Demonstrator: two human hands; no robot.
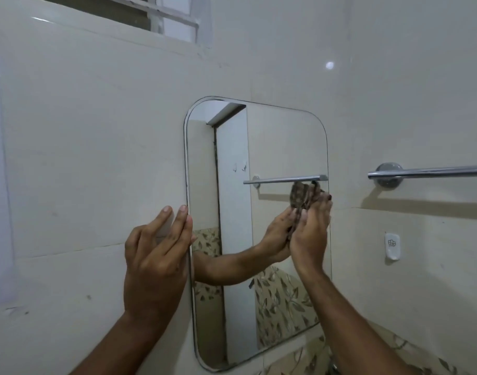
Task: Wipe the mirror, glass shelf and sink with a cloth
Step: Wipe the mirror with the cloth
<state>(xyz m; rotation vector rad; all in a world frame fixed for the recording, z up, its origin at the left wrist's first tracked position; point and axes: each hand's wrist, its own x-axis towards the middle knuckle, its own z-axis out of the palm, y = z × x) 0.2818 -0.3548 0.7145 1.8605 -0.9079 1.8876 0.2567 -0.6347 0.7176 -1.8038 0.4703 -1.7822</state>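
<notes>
Wall mirror [272, 147], no legible writing

Mirror [259, 226] on wall [96, 144], towel rail [432, 171] to its right

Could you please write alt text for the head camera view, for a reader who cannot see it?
The right hand presses a dark cloth against the right side of a wall mirror. The left hand rests with straight fingers against the mirror's left edge; a chrome towel bar hangs to the right.
</notes>
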